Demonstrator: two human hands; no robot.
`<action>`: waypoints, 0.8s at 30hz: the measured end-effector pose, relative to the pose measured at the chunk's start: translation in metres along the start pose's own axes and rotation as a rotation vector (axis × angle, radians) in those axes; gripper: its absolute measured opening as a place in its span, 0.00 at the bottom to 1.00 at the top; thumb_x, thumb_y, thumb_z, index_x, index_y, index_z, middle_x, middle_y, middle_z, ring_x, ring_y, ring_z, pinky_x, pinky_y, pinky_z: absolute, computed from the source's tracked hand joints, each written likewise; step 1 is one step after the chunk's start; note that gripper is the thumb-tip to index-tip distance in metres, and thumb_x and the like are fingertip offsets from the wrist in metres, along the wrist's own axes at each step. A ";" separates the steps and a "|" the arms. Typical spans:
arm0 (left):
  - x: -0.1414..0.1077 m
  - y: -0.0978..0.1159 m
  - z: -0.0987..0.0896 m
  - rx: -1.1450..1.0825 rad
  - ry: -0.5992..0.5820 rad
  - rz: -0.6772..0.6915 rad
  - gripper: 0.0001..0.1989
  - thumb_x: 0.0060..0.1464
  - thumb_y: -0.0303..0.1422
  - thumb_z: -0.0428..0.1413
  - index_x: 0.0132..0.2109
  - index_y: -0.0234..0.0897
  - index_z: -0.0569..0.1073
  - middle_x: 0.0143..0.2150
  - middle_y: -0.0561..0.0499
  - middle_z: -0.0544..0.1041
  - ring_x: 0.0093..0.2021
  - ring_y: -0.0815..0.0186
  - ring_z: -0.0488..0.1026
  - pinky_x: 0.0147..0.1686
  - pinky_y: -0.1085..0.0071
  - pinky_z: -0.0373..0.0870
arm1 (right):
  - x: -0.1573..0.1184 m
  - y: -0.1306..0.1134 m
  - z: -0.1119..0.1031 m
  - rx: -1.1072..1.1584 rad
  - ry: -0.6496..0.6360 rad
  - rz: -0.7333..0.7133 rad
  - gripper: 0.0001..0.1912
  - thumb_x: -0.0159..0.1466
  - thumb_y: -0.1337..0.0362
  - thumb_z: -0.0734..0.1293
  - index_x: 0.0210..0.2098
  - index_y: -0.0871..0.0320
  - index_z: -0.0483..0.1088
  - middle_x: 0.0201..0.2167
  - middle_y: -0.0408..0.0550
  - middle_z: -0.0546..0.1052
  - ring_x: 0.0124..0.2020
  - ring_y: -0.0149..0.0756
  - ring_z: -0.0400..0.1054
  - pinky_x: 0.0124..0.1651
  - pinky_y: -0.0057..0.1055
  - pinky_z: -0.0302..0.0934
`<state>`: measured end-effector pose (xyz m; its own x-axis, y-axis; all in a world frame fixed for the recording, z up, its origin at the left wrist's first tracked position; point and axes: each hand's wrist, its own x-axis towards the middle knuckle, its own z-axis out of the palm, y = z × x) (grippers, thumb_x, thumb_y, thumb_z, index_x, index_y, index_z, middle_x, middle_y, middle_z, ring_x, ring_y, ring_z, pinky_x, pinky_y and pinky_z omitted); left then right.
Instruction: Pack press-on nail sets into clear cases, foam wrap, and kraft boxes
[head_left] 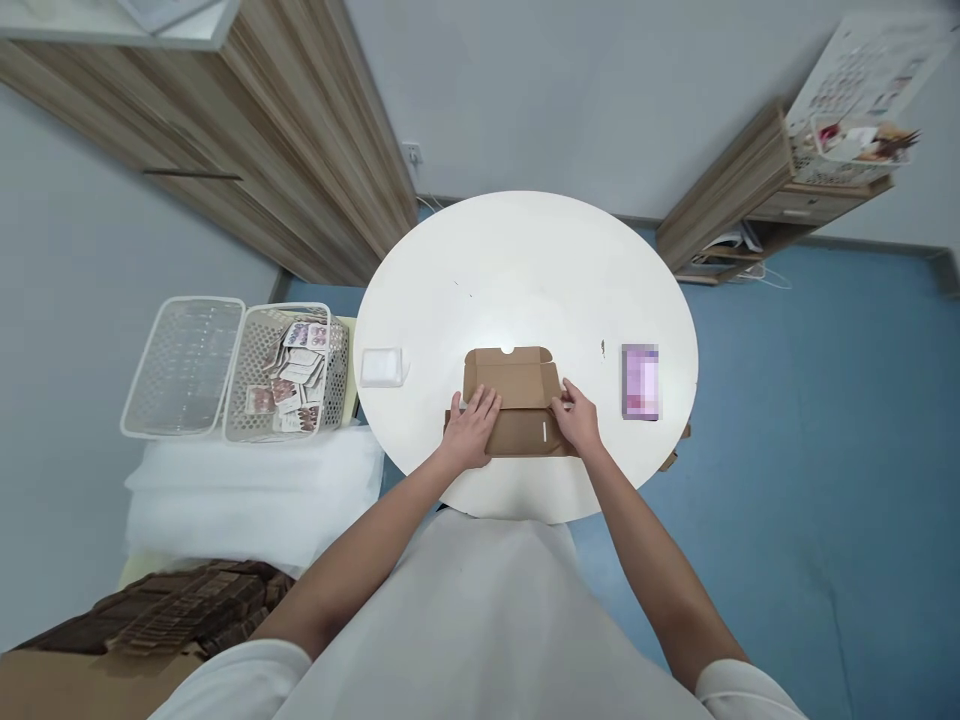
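A flat, partly folded brown cardboard box (514, 383) lies near the front edge of the round white table (525, 260). My left hand (471, 432) rests on its left part with fingers spread. At the box's right side, my right hand (577, 418) pinches the cardboard edge between thumb and fingers. A small clear plastic packet (382, 367) sits at the table's left. Toward the right lies a pink-purple rectangular item (640, 383), its surface pixelated.
Left of the table, a white basket (287, 375) holds printed packets beside another white basket (184, 368). White sheeting (247, 490) and stacked brown cardboard (187, 610) lie at lower left. Wooden cabinets (300, 130) stand behind left; a shelf unit (735, 190) stands at right.
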<state>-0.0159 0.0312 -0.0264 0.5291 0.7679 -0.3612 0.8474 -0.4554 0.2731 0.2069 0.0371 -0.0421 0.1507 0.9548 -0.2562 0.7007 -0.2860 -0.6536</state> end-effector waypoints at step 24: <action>-0.071 -0.065 0.072 -1.113 0.384 -0.499 0.41 0.39 0.30 0.62 0.59 0.33 0.52 0.54 0.38 0.66 0.50 0.59 0.67 0.49 0.65 0.62 | -0.087 -0.012 0.054 -0.663 -0.168 -0.348 0.47 0.50 0.56 0.67 0.62 0.57 0.38 0.63 0.55 0.47 0.64 0.45 0.35 0.58 0.47 0.34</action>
<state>-0.1052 -0.0266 -0.0826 -0.0387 0.9107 -0.4112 0.3565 0.3970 0.8458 0.1477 -0.0469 -0.0506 -0.2262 0.9406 -0.2533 0.9680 0.1880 -0.1662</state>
